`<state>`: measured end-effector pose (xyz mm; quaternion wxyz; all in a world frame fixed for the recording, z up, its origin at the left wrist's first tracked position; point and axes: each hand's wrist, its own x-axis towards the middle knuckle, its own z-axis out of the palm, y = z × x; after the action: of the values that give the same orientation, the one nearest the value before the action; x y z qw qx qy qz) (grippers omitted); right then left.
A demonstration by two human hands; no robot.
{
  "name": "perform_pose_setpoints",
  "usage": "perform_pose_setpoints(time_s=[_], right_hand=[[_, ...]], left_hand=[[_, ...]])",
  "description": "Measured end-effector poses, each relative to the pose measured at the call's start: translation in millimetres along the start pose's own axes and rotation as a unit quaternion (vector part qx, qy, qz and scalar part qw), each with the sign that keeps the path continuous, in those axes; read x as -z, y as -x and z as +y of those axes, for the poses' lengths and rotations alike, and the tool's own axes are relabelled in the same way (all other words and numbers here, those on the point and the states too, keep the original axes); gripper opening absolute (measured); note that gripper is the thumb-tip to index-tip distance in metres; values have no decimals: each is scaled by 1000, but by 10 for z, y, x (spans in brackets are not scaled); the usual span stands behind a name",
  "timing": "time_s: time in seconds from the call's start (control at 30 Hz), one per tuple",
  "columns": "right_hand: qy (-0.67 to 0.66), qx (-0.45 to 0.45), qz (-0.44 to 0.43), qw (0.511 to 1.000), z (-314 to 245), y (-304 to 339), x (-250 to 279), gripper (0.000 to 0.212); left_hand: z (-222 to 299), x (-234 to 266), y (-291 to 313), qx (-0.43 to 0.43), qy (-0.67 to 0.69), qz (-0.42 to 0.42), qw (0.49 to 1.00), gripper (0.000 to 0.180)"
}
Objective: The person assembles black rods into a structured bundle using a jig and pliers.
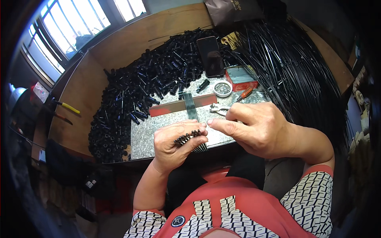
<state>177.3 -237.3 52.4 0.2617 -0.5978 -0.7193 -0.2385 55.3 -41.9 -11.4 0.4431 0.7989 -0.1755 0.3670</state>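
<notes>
My left hand [168, 142] is closed round a bunch of thin dark rods [190, 106], whose knobbly black ends stick out between thumb and fingers. The rods run away from me across a red bar [166, 107] on the speckled worktop [143, 131]. Close to the left fingertips, my right hand [262, 129] is closed in a pinch. A tiny pale glint shows between the two hands, too small to name. Just beyond the right hand lie metal pliers [218, 108], partly hidden by it, and an orange-handled screwdriver [245, 93].
Short black tubular parts [139, 85] are heaped left and behind. Long black rods [293, 63] pile up at right. A phone [210, 57], a round dish [223, 96] of small bits and a red box [243, 86] of thin rods stand behind. Wooden walls [71, 127] enclose the worktop.
</notes>
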Motion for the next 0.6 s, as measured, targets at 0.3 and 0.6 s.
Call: perform_pose_setpoints(time_s=[0.3, 0.6], right_hand=[[-89, -60, -9, 994, -15, -33, 3, 30], [-36, -6, -16, 999, 54, -71, 105, 24]], left_hand=[[11, -32, -27, 8, -5, -16, 1000, 20], [12, -24, -58, -27, -20, -31, 999, 22]])
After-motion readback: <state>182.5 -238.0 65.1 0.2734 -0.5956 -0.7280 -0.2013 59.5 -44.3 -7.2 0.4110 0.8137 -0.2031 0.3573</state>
